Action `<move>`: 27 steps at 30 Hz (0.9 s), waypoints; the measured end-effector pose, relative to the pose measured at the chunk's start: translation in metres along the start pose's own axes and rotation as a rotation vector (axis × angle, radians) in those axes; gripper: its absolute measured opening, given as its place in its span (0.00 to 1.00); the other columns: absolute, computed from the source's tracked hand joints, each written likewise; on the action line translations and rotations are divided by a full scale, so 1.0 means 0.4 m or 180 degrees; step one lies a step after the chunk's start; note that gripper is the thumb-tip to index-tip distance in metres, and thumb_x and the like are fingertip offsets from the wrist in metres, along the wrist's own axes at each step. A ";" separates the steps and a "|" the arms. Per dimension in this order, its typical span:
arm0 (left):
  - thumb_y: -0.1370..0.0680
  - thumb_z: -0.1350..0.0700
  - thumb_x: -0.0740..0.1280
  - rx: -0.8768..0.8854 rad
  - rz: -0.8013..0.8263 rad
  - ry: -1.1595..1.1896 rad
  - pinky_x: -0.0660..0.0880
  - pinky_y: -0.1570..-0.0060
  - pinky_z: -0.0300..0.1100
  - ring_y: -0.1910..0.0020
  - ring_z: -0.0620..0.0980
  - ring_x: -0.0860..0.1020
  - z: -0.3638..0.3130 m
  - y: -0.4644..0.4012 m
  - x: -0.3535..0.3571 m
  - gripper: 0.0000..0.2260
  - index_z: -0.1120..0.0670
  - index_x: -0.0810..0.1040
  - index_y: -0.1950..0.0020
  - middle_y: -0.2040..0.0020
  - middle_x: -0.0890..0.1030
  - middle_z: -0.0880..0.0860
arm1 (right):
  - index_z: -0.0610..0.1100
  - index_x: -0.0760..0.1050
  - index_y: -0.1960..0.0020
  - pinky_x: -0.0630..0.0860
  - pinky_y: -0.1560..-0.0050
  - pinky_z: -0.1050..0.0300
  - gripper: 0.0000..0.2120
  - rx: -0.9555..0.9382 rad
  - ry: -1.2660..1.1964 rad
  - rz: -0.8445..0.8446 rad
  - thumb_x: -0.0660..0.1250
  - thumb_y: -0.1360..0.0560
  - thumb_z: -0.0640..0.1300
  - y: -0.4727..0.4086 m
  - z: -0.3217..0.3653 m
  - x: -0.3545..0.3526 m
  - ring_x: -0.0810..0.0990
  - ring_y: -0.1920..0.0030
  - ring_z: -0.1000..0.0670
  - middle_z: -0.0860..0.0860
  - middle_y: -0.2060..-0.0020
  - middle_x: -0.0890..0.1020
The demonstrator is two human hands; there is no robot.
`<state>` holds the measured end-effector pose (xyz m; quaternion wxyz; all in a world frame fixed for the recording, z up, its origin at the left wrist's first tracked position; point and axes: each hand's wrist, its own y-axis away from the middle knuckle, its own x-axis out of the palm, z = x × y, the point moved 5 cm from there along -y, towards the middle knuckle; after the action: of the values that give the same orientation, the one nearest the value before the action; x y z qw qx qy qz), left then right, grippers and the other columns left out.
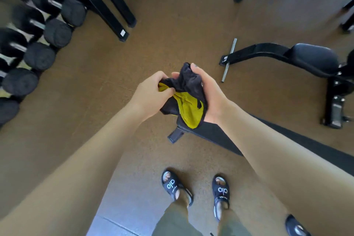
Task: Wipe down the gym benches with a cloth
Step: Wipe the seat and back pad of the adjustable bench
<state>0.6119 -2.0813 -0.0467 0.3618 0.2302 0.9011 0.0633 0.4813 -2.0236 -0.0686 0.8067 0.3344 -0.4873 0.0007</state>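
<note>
Bunching the cloth chest-high in the head view — left hand pinching a yellow fold, right hand curled round the black bulk, both closed on it. Below, just past the hands, the bench. Best to fold a flat, clean pad first — then wipe the bench in long overlapping strokes.
</note>
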 end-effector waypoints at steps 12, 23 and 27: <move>0.23 0.59 0.66 0.0172 0.0423 -0.0102 0.75 0.53 0.50 0.56 0.52 0.77 -0.096 -0.034 -0.101 0.02 0.52 0.77 0.53 0.59 0.79 0.51 | 0.41 0.72 0.26 0.73 0.29 0.41 0.25 -0.0120 0.0839 -0.0181 0.66 0.19 0.52 0.052 0.057 -0.006 0.79 0.32 0.40 0.42 0.33 0.81; 0.29 0.54 0.65 -0.0106 0.0560 -0.0477 0.71 0.59 0.47 0.61 0.51 0.74 -0.210 -0.203 -0.140 0.08 0.56 0.75 0.54 0.62 0.76 0.53 | 0.39 0.74 0.30 0.74 0.30 0.38 0.17 -0.0538 0.1579 -0.0508 0.61 0.18 0.35 -0.017 0.272 -0.069 0.80 0.34 0.36 0.39 0.37 0.83; 0.23 0.56 0.68 -0.0314 0.0843 -0.0594 0.67 0.62 0.44 0.61 0.49 0.73 -0.220 -0.264 -0.127 0.05 0.56 0.76 0.54 0.61 0.77 0.51 | 0.39 0.74 0.32 0.77 0.34 0.37 0.16 -0.0580 0.1919 -0.0617 0.65 0.17 0.44 -0.030 0.354 -0.042 0.83 0.38 0.37 0.40 0.39 0.84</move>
<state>0.5451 -2.1935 0.0199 0.4433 0.3338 0.8212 0.1329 0.3650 -2.1040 -0.0456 0.9375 0.2904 -0.1906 -0.0206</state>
